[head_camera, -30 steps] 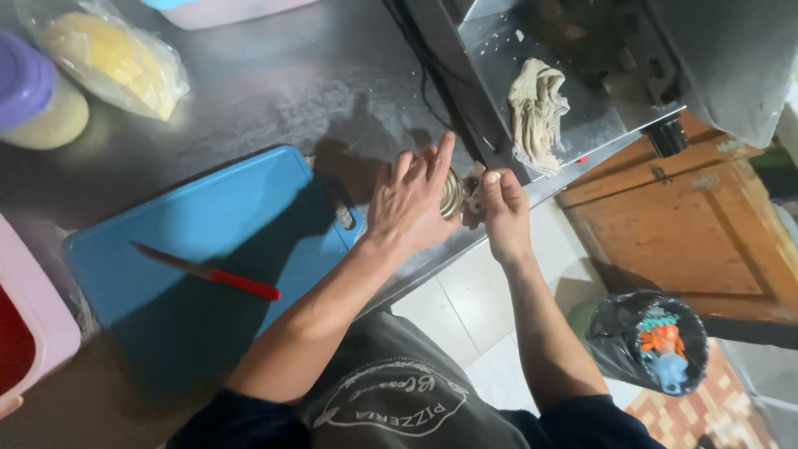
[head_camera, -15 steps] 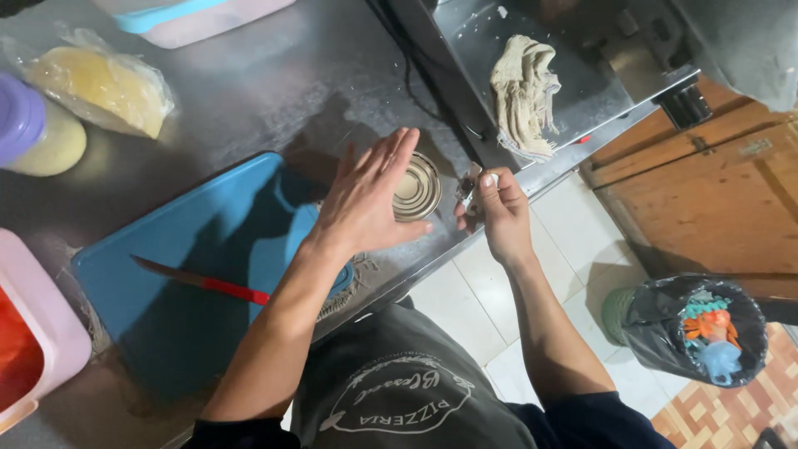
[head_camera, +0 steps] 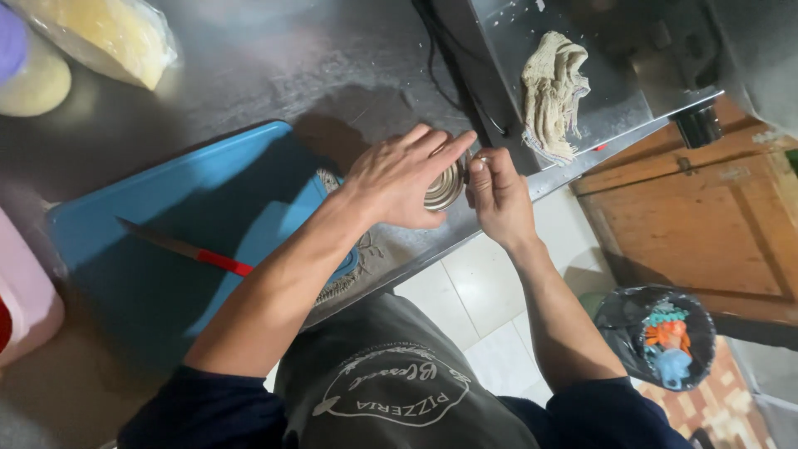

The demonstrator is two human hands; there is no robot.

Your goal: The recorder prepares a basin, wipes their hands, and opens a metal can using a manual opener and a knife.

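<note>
- Steel countertop (head_camera: 249, 75) edge at frame centre carries a small metal can (head_camera: 445, 185), held between both hands near the drop to the tiled floor.
- Left hand (head_camera: 399, 179) wraps the can from the left, fingers extended and close together over its rim.
- Right hand (head_camera: 499, 195) pinches at the can's top, seemingly a pull tab; exact grip unclear.
- Risk, judged: a sharp lid edge could cut fingertips, or a jerk could tip the can off the edge.

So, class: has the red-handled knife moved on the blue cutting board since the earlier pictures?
No. The red-handled knife lies at the same spot and angle on the blue cutting board; only the camera view shifted. Both hands are at the metal can.
</note>
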